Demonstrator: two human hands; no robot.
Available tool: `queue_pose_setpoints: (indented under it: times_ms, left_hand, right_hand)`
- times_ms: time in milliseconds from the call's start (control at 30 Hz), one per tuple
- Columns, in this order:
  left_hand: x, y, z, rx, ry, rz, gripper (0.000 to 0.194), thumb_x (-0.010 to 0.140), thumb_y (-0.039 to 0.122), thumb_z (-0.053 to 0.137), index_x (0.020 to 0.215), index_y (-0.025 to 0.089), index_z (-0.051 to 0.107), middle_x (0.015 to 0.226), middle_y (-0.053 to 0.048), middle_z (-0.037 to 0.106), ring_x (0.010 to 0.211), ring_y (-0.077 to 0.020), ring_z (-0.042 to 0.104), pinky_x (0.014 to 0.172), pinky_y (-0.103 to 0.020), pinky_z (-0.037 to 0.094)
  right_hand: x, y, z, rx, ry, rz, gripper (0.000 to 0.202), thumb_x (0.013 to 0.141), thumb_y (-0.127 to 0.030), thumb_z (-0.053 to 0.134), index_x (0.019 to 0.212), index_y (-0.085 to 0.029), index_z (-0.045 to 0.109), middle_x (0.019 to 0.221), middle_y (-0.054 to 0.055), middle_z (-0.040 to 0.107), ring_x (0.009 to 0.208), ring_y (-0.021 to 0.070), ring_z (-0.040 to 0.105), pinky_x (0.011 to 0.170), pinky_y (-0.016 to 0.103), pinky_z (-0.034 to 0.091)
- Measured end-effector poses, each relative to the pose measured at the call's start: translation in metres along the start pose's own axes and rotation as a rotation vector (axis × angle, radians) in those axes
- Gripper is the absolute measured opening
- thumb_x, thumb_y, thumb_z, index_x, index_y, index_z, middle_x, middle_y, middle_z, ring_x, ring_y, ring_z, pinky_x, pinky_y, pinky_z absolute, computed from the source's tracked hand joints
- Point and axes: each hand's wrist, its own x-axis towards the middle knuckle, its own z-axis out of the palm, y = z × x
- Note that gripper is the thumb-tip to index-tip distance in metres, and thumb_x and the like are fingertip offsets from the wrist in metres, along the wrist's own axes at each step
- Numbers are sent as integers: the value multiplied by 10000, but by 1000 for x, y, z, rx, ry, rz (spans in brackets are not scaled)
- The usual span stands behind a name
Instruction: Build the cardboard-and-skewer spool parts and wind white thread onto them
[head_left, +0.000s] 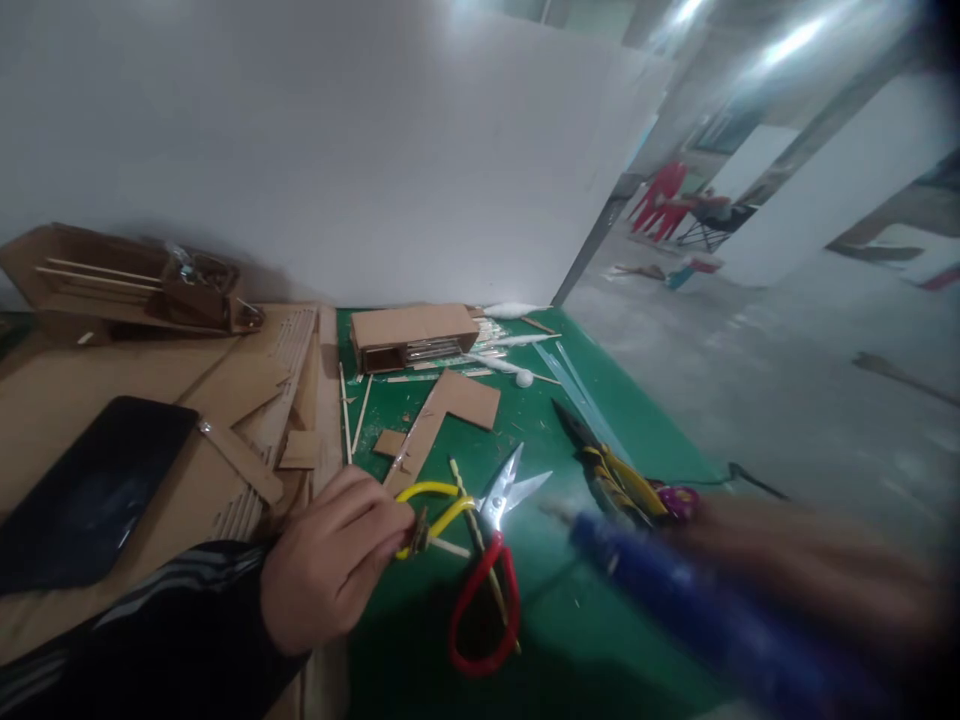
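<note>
My left hand (pixel 341 555) is closed in a pinch on a small brown piece (pixel 420 530), perhaps cardboard, with a thin pale stick beside it. Just beyond lie scissors (pixel 491 515), blades apart, with one yellow and one red handle. A thin stick (pixel 499 595) passes under them. At the right, my right hand (pixel 795 560) is smeared by motion, gripping a blue glue gun (pixel 645 580) whose nozzle points left toward the scissors. Pliers (pixel 615 475) with yellow and black handles rest behind the glue gun.
A cardboard box (pixel 412 335) with sticks stands at the back of the green table (pixel 637 400). Cardboard offcuts (pixel 442 420) lie before it. At left are a black tablet-like slab (pixel 97 490) and a cardboard structure (pixel 127 280). A white panel (pixel 337 150) rises behind.
</note>
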Motion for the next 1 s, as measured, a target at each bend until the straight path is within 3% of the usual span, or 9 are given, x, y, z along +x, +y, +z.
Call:
queue_pose_setpoints:
  times_ms: [33,100,167,400,1000]
  left_hand:
    - [-1,-1,0,-5,-22,4,196,913,64,422,913,170,587,785,-45,551,758,-187,453,680,-315,382]
    - [-2,-2,-1,-17,-62,1,208,922,75,409,915,173,592,783,-44,545,764,-189,448,681,-318,380]
    - [-3,-4,-1,-24,-91,-2,218,926,78,394,896,175,587,781,-42,539,767,-190,441,680,-321,374]
    - [-5,-8,1,-36,-128,-11,196,925,71,383,881,174,544,790,-39,523,762,-188,412,676,-323,346]
    - [-4,-6,3,-7,-115,-22,196,929,85,392,905,174,564,780,-33,514,758,-194,421,662,-323,332]
  right_hand:
    - [-4,-15,5,42,-118,-196,427,1002,-455,367,865,-238,708,481,15,495,472,109,496,468,348,314]
    - [-4,-32,13,16,-310,-438,188,974,-233,475,976,-213,662,525,18,537,504,126,477,469,342,303]
    - [3,-36,21,-28,-404,-547,144,940,-153,506,1011,-190,626,564,6,553,515,129,455,479,324,305]
    - [11,-33,36,-54,-459,-565,189,985,-145,394,1029,-120,577,640,14,539,567,153,442,553,303,295]
    - [10,-36,39,-98,-496,-590,252,1005,-149,323,1065,-119,566,661,20,560,564,158,456,556,313,275]
